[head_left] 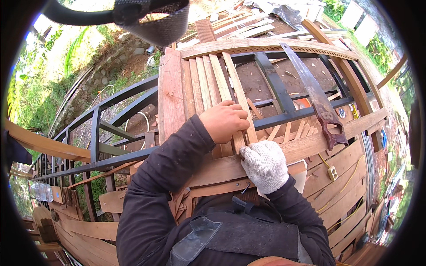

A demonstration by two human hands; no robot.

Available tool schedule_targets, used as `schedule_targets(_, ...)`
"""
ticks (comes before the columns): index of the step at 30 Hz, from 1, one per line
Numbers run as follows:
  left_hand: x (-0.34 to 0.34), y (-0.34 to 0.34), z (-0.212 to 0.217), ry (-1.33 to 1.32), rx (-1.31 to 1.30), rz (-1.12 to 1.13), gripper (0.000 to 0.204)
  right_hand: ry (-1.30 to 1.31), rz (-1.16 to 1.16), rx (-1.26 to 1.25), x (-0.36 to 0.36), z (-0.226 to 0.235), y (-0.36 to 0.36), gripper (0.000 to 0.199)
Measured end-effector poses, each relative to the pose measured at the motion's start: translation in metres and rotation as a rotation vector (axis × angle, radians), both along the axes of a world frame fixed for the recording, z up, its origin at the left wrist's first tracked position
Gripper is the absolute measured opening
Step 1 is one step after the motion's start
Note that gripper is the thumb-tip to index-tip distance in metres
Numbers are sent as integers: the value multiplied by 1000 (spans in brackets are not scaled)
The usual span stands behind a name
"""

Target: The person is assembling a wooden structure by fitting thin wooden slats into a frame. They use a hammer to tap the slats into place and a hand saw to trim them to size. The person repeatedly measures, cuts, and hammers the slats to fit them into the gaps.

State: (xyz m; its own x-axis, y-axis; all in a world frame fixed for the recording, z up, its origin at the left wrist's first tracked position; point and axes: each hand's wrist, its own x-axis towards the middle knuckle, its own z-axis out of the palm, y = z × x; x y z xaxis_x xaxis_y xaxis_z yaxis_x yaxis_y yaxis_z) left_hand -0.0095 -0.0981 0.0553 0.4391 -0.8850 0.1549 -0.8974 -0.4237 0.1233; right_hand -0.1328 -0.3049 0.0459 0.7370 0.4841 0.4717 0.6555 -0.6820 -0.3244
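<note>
My bare left hand is closed round a narrow wooden slat, one of several lying side by side in a wooden frame. In a white knit glove, my right hand is a closed fist at that slat's near end, on the frame's near rail; whatever its fingers grip is hidden. The slats' far ends meet the far rail, and a wider board runs along the left side. To the right, a handsaw lies across the frame, its brown handle on the near rail.
Dark metal bars support the frame. A yellow cord with an outlet box lies on the planks at right. Stacked lumber sits beyond, wood offcuts lie below, and a clear bottle stands at left. Something dark and mesh-like hangs overhead.
</note>
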Motion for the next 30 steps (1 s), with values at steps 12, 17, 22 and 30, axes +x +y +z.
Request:
schedule_targets(12,2,-10,-19,40,48,-37,5,-18,8,21,1,-2,-4,30)
schedule_targets(17,4,-10,-23,-40,-51,-62,6,-43,-8,54,1,-3,-8,29)
schedule_targets(22,5,-14,-22,15,-12,-85,3,-16,42,56,2,-2,-13,30)
schedule_targets(30,6,-14,-20,12,24,-65,4,-6,22,60,4,-5,-14,32)
